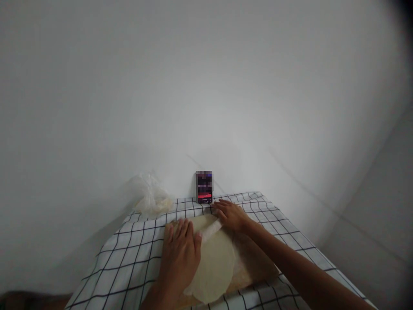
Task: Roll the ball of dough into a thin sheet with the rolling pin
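A pale rolling pin [211, 230] lies slantwise across a wide, thin sheet of dough [214, 267]. My left hand [182, 249] rests palm down over the pin's near-left end, fingers stretched forward and a little apart. Over the far-right end lies my right hand [230, 214], its fingers extended past the pin and spread. Both palms hide the ends of the pin. Under the dough is a wooden board [254, 262], bare on its right side. The left edge of the dough is partly covered by my left hand.
A phone [204, 187] with a lit, blurred screen leans upright against the white wall [206, 94]. At the back left sits a clear plastic bag [153, 200] with something pale inside. A white checked cloth [129, 254] covers the table.
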